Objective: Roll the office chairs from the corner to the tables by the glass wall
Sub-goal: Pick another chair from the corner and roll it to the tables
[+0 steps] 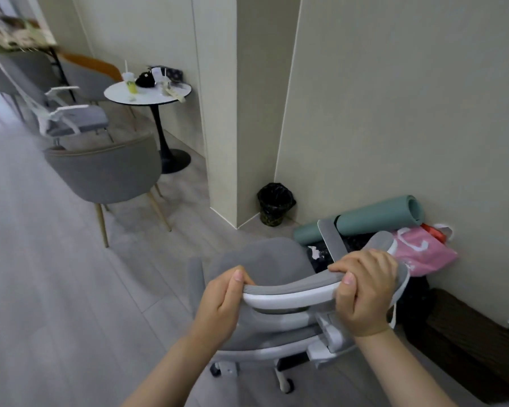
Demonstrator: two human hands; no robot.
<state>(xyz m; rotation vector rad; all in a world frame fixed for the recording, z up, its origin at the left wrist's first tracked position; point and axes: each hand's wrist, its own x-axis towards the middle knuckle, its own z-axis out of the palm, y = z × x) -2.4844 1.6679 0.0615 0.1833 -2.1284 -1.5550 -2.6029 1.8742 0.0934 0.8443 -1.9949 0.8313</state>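
1. While both hands grip the top rail of the office chair (265, 265), the step in hand reads as the start of a roll: chair taken hold of from behind, in the corner by the wall.
2. Left hand (222, 304): fingers curled over the left end of the headrest bar, thumb on top; clenched on the chair.
3. Right hand (365, 292): wrapped round the right end of the same bar, thumb forward; likewise gripping the chair.
4. Beyond the right hand: rolled green mat (365, 218) and pink bag (423, 254) against the wall, close to the chair's far side.
5. Next move, as a judgement: pull back and swing left, clear of the clutter, onto open floor. No glass wall in view.
6. Casters (288, 386) below the grip; their heading cannot be told.
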